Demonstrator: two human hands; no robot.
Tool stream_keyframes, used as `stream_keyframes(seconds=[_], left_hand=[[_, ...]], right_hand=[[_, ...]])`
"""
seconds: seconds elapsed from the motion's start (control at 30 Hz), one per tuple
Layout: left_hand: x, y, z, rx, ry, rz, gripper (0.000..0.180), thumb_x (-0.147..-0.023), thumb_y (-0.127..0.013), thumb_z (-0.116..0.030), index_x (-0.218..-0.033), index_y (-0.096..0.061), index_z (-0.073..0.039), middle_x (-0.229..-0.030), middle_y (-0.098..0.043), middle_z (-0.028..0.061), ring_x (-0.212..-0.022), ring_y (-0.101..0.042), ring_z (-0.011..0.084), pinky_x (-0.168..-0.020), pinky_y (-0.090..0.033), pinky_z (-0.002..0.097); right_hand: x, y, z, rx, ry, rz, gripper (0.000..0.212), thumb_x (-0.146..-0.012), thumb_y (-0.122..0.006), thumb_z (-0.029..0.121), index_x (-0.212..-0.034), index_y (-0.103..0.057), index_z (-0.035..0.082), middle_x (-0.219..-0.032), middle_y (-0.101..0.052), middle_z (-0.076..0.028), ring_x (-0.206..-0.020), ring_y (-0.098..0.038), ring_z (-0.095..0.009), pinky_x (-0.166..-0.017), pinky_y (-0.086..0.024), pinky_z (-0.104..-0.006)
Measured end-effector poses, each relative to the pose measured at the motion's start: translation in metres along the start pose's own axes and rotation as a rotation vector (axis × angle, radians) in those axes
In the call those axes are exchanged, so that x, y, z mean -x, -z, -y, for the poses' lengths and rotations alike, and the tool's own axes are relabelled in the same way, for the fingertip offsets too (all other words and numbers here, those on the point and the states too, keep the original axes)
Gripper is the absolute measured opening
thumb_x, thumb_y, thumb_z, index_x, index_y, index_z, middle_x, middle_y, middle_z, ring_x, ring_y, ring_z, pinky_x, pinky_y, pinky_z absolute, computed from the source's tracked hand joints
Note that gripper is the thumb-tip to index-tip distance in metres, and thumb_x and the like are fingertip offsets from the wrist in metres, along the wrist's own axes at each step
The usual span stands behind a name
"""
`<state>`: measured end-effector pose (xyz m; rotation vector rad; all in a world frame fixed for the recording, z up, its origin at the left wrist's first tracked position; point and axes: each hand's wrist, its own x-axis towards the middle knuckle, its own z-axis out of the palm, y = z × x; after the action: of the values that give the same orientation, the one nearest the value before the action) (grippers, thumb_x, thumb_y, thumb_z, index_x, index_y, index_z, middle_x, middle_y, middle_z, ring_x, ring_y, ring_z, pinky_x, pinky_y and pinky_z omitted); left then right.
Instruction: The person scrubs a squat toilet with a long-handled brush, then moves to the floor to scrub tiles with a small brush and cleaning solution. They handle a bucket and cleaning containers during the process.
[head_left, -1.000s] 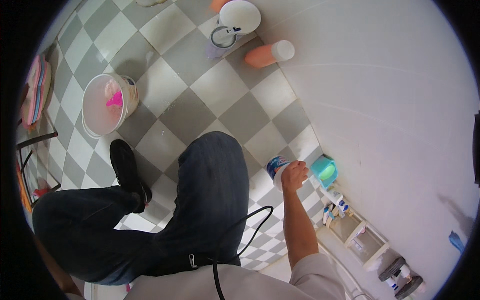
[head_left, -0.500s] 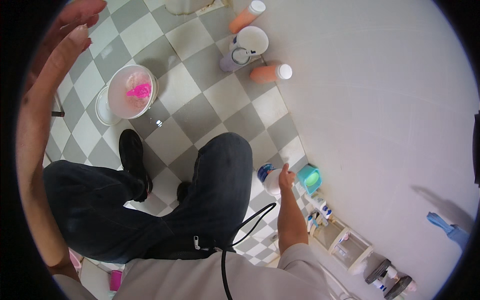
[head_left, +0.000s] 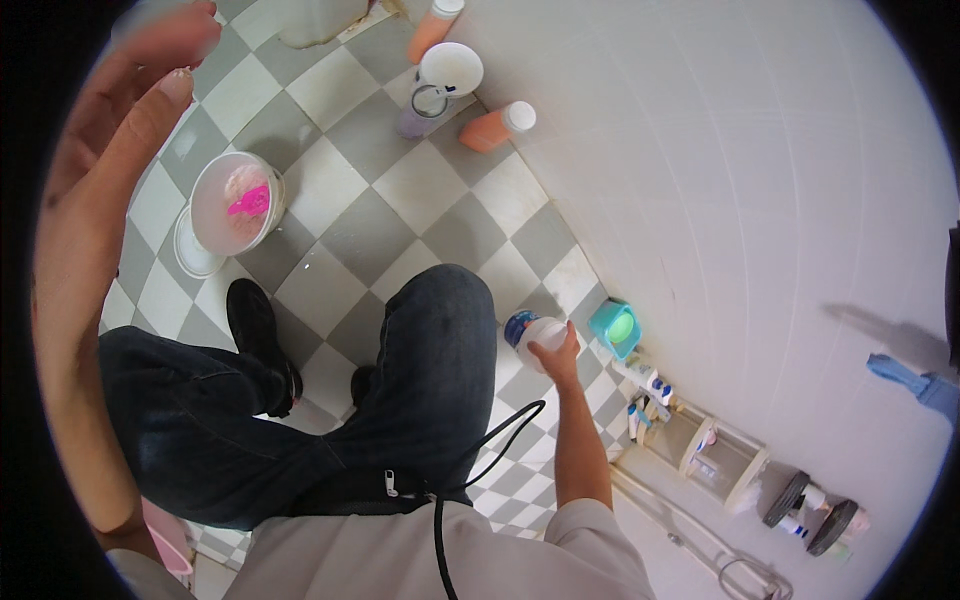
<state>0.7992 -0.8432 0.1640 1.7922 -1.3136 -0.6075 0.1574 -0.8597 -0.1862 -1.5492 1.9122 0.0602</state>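
My right hand (head_left: 556, 352) reaches down beside my right knee and grips a white bottle with a blue end (head_left: 533, 331), held just above the grey and white checkered floor (head_left: 420, 190). My left hand (head_left: 120, 110) is raised close to the camera at the upper left, fingers spread, holding nothing. Next to the bottle, against the white wall, stands a small teal holder with a green piece in it (head_left: 614, 327).
A white bucket with a pink scoop (head_left: 236, 206) stands on the floor to the left. Two orange bottles (head_left: 495, 128) and a white tub (head_left: 450, 68) sit near the wall at the top. A small rack with tubes (head_left: 700, 445) is at lower right.
My left hand has risen into view at the upper left. The view has shifted so that the bucket and the bottles lie lower in the picture. My right hand stays on the bottle.
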Motion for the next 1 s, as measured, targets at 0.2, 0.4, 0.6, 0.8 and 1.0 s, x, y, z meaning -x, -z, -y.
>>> stream_keyframes(seconds=[0.2,0.4,0.6,0.8,1.0], left_hand=[[-0.007,-0.036,0.013,-0.254,0.020,-0.004,0.048,-0.099,-0.059,-0.052,-0.133,-0.065,-0.019,-0.151,-0.053,0.0083,-0.142,-0.048,0.0252,-0.119,-0.040,0.0485],[-0.016,-0.036,0.003,0.070,0.096,0.029,0.036,-0.099,-0.064,-0.024,-0.129,-0.064,-0.005,-0.119,-0.063,0.0078,-0.107,-0.058,0.0161,-0.094,-0.046,0.0314],[-0.023,-0.042,-0.014,0.131,0.062,0.137,0.030,-0.099,-0.065,-0.010,-0.127,-0.065,0.001,-0.112,-0.068,0.0096,-0.100,-0.063,0.0152,-0.095,-0.051,0.0293],[-0.025,-0.058,-0.002,0.017,-0.042,0.126,0.038,-0.099,-0.061,-0.033,-0.130,-0.066,-0.011,-0.134,-0.059,0.0096,-0.122,-0.056,0.0237,-0.104,-0.048,0.0416],[-0.018,-0.044,0.031,-0.211,-0.163,0.098,0.040,-0.100,-0.060,-0.037,-0.131,-0.066,-0.014,-0.143,-0.057,0.0107,-0.131,-0.054,0.0271,-0.108,-0.047,0.0449]], right_hand=[[0.058,0.110,-0.003,-1.048,-0.447,0.128,0.105,-0.084,-0.066,0.057,-0.163,-0.015,0.011,-0.151,-0.040,-0.020,-0.127,-0.052,-0.043,-0.093,-0.052,-0.0576],[0.098,0.097,-0.126,-1.486,-1.439,-0.110,0.112,-0.082,-0.053,0.078,-0.162,-0.013,0.010,-0.157,-0.030,-0.026,-0.126,-0.049,-0.053,-0.090,-0.054,-0.0611],[0.076,0.061,-0.092,-0.738,-0.880,0.011,0.109,-0.084,-0.058,0.072,-0.164,-0.007,0.019,-0.156,-0.034,-0.026,-0.120,-0.057,-0.050,-0.086,-0.055,-0.0599],[0.021,0.066,-0.014,-0.176,-0.181,-0.090,0.099,-0.087,-0.068,0.050,-0.162,-0.021,0.007,-0.154,-0.041,-0.026,-0.137,-0.050,-0.040,-0.112,-0.042,-0.0436],[0.015,0.045,0.015,0.117,-0.053,-0.007,0.100,-0.083,-0.073,0.048,-0.161,-0.025,0.007,-0.151,-0.042,-0.029,-0.139,-0.045,-0.044,-0.116,-0.037,-0.0444]])
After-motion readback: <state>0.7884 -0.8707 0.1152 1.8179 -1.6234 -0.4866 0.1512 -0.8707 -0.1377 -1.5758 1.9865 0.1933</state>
